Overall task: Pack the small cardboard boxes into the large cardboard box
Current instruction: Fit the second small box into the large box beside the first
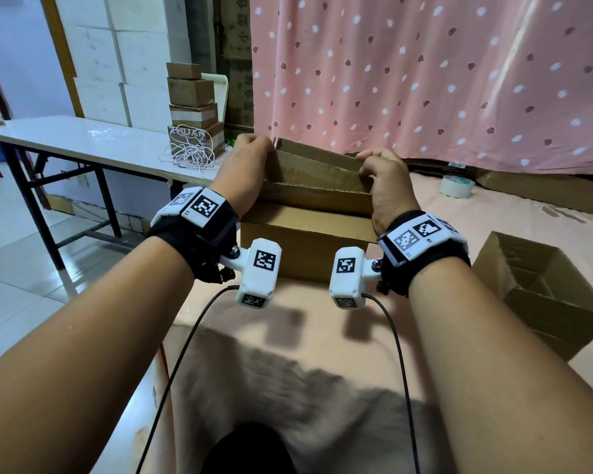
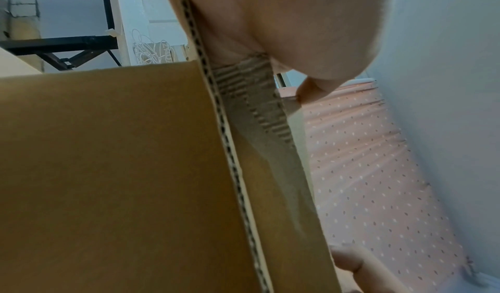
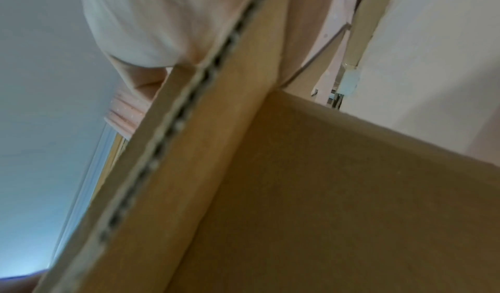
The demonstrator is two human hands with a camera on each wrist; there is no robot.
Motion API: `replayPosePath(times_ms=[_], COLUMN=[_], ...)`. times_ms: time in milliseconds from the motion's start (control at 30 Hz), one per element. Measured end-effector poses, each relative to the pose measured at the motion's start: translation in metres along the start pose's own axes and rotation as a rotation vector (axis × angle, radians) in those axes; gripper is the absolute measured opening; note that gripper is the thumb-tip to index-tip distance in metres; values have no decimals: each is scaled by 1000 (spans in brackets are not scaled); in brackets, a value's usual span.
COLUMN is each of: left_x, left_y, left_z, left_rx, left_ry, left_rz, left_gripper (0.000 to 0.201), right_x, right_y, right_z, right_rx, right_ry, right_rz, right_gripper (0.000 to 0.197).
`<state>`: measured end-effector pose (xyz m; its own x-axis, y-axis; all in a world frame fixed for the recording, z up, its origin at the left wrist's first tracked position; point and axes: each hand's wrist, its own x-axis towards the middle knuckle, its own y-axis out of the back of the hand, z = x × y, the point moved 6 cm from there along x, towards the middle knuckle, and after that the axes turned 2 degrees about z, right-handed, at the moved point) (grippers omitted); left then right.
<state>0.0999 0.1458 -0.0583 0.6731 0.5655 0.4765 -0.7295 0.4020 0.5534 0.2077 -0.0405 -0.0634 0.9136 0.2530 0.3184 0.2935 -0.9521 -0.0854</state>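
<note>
Large cardboard box [image 1: 305,241] sits on the pink-covered surface [image 1: 322,336] right in front of the person, flaps up; left hand [image 1: 245,172] grips the box's left side, fingers curled over the far top edge; right hand [image 1: 387,186] grips the right side the same way, fingers curled over the flap edge; both hands clamped on the cardboard, wrists abt level w/ the near flap. Left wrist view: corrugated flap edge [image 2: 230,147] runs up into the palm; right wrist view: flap edge [image 3: 175,126] also runs under the palm, blurred. Small cardboard boxes [image 1: 192,100] stacked on the white table [image 1: 83,138] at left, well apart from the big box, white cord [image 1: 189,155] coiled in front of them. Open box [image 1: 541,292] at right; tape roll [image 1: 456,186] beyond it by the pink curtain [image 1: 425,80].
</note>
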Motion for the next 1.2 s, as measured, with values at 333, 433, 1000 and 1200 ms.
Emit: replayPosePath(times_ms=[333,433,1000,1200], left_x=[-6,-4,-10,-8], left_y=[3,3,-3,-6], left_z=[-2,-6,-3,-3], left_rx=[-409,-452,-342,-345], left_ry=[193,208,42,66], left_rz=[20,32,9,28], left_gripper=[50,56,41,42], right_x=[-2,-2,1,14], right_y=[0,-2,-14,-27], right_z=[1,0,-4,0], right_rx=[-45,-50,-219,-508], right_ry=[15,13,14,-76], right_rz=[-44,-45,-203,-337], right_gripper=[27,27,40,71])
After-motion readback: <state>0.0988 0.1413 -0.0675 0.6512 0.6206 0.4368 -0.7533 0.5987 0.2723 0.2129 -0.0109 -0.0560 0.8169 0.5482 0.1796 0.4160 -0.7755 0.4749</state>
